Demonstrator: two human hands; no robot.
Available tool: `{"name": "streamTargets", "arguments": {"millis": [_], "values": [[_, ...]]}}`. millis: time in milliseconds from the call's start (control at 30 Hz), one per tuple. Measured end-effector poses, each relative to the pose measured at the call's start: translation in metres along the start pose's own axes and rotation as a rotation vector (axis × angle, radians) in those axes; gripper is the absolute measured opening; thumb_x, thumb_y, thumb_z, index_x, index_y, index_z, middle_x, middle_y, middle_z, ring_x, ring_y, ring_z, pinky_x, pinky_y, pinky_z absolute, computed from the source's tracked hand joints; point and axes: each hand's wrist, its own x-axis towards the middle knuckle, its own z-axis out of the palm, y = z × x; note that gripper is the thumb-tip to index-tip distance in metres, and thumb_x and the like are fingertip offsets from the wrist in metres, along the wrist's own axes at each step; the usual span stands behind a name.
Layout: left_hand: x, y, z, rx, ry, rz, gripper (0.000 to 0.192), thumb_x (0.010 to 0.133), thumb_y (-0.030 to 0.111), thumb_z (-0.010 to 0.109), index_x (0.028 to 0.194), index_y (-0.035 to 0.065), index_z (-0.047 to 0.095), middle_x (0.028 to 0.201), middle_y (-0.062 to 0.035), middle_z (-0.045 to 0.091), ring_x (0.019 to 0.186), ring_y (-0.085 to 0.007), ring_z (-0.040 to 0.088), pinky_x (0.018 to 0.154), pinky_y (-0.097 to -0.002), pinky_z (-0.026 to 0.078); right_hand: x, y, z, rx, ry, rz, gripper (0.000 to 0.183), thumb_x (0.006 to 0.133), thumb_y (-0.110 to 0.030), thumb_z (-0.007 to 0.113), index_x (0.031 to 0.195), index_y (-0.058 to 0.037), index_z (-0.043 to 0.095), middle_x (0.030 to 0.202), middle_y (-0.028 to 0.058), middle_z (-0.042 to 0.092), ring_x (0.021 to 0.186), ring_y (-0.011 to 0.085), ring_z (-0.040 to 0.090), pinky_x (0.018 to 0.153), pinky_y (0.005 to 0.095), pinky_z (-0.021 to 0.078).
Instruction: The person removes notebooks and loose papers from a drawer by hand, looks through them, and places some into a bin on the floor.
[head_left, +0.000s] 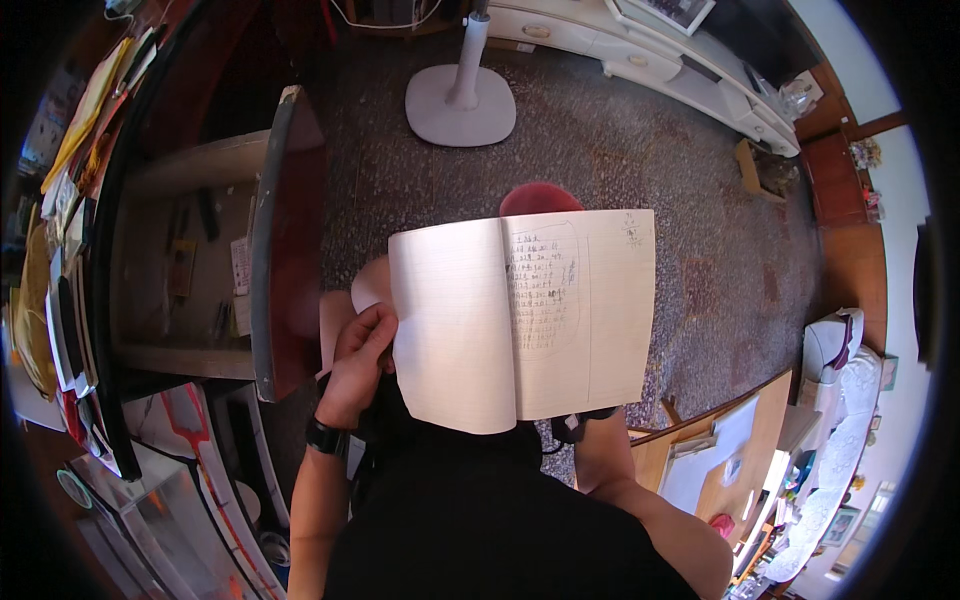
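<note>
A notebook (457, 322) lies spread wide before my torso. Its left page is ruled and blank; the right one (611, 315) bears handwritten lines, a vertical pencil line and jottings in its upper corner. My left hand (365, 345), with a black band on the wrist, pinches the left page's outer edge between thumb and fingers. The right forearm (606, 450) runs up beneath the notebook's lower right edge. My right hand is hidden behind the pages, so its grip does not show.
To my left, a pulled-out drawer (289, 247) holds small items, below a desktop stacked with papers (82, 127). A white pedestal base (461, 105) stands on the speckled floor ahead. A red round object (540, 198) shows beyond the notebook. A wooden table (757, 420) with papers is at right.
</note>
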Motion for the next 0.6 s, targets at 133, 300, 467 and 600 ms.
{"name": "streamTargets", "arguments": {"millis": [133, 300, 467, 600], "values": [[0.002, -0.001, -0.001, 0.006, -0.039, 0.007, 0.018, 0.104, 0.028, 0.056, 0.098, 0.0126, 0.062, 0.077, 0.0093, 0.057, 0.062, 0.0006, 0.046, 0.056, -0.0171, 0.035, 0.001, -0.001, -0.003, 0.003, 0.004, -0.001, 0.074, 0.099, -0.063, 0.041, 0.147, -0.0064, 0.041, 0.136, 0.0143, 0.057, 0.118, 0.0308, 0.061, 0.094, 0.043, 0.0547], [0.002, -0.003, -0.002, 0.02, -0.053, -0.002, 0.017, 0.103, 0.03, 0.057, 0.097, 0.014, 0.062, 0.076, 0.0103, 0.056, 0.063, 0.001, 0.046, 0.057, -0.0172, 0.035, 0.004, -0.001, -0.008, 0.005, 0.004, 0.002, 0.074, 0.099, -0.062, 0.042, 0.147, -0.0064, 0.041, 0.137, 0.0143, 0.057, 0.118, 0.0308, 0.061, 0.094, 0.043, 0.0547], [0.003, -0.007, 0.0, 0.007, -0.046, -0.023, 0.018, 0.103, 0.03, 0.057, 0.097, 0.0137, 0.062, 0.075, 0.0104, 0.055, 0.063, 0.0012, 0.046, 0.058, -0.0168, 0.036, 0.006, -0.004, -0.01, 0.006, 0.004, 0.007, 0.074, 0.099, -0.062, 0.042, 0.147, -0.0064, 0.041, 0.137, 0.0143, 0.057, 0.118, 0.0307, 0.06, 0.094, 0.043, 0.0546], [0.002, -0.003, 0.0, 0.037, -0.091, -0.016, 0.018, 0.103, 0.029, 0.057, 0.097, 0.0132, 0.062, 0.076, 0.0099, 0.056, 0.063, 0.001, 0.046, 0.058, -0.0168, 0.037, 0.009, -0.005, -0.012, 0.001, 0.006, 0.016, 0.073, 0.099, -0.062, 0.042, 0.147, -0.0064, 0.041, 0.137, 0.0142, 0.056, 0.118, 0.0307, 0.06, 0.095, 0.0429, 0.0546]]}}
